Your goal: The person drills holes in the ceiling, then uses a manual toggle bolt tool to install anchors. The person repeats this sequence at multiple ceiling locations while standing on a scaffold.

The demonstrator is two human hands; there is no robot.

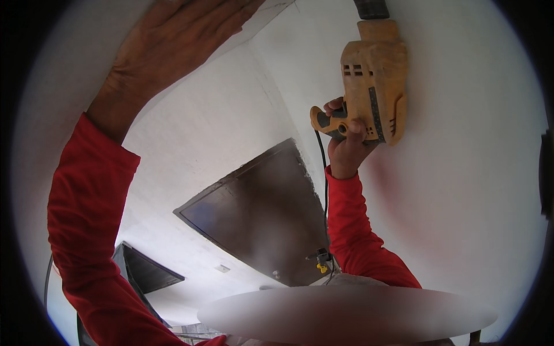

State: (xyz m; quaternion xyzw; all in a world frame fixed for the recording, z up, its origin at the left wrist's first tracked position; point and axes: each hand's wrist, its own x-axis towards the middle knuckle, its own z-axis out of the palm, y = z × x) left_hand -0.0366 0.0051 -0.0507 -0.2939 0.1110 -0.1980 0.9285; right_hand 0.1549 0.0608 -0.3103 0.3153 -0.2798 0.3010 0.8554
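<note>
My left hand [173, 37], fingers stretched out and close together, lies against a pale surface at the upper left. My right hand [349, 147] grips the rear handle of an orange power drill [375, 72], with the thumb across its side. The drill's dark front part [371, 8] runs out of the top edge, so its tip is hidden. A black cord [322, 155] hangs from the handle down beside my red right sleeve [352, 213].
White walls [461, 173] surround me. A dark door [254, 207] is in the middle, with a small black and yellow object [322, 259] near it. A dark opening [147, 268] and a small white plate [223, 268] show at lower left.
</note>
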